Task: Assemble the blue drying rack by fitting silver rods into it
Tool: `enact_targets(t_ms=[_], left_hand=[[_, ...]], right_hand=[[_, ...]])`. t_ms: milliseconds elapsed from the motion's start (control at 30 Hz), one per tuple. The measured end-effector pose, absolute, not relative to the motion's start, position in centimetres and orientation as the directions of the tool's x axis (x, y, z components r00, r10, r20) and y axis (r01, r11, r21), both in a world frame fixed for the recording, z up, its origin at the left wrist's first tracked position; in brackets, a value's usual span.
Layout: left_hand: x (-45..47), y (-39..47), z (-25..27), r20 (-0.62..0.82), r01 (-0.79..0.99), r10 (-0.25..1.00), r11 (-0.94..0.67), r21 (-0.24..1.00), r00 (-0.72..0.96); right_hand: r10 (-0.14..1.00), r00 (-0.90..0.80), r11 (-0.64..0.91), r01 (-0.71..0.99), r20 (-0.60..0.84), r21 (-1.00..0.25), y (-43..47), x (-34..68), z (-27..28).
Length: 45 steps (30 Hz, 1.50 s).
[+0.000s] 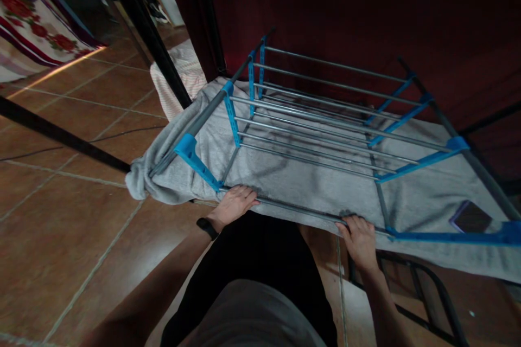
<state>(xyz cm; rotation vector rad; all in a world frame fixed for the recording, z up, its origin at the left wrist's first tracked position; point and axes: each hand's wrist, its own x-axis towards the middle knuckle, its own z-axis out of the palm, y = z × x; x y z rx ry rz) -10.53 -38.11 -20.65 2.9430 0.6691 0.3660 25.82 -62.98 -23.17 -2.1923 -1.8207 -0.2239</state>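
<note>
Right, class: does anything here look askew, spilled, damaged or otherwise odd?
The grey cloth looks odd: its left end, by the slanting black metal bar, is bunched into a twisted lump, while most of it lies spread under the metal rack with blue fittings. I see no spill or damage.

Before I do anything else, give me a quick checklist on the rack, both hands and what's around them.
1. Left hand on the near grey metal bar: ok, toward its left end.
2. Right hand on the same bar: ok, toward its right end.
3. Blue plastic and grey metal rack over the grey cloth: ok.
4. Cloth lying smooth: not ok, bunched at its left end.
5. Space around the dark, purple-edged flat object: not ok, it lies close to the rack's right-hand blue arm.
6. Rack joints locked: cannot tell.
</note>
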Motion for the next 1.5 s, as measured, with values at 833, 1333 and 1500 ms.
enact_targets(t_ms=[833, 1333, 1500], left_hand=[[-11.9, -37.9, -21.8, 0.351, 0.426, 0.429, -0.900, 0.091, 0.832], [-12.0, -37.4, -20.6, 0.317, 0.420, 0.382, -0.906, -0.057, 0.868], [-11.8, -37.6, -20.1, 0.312, 0.440, 0.407, -0.897, -0.041, 0.859]], right_hand=[[0.906, 0.230, -0.188, 0.971, 0.355, -0.150, -63.4, 25.3, -23.5], [0.920, 0.179, -0.160, 0.984, 0.350, -0.084, -63.1, 25.8, -24.0], [0.915, 0.200, -0.161, 0.977, 0.351, -0.138, -62.9, 25.5, -24.1]])
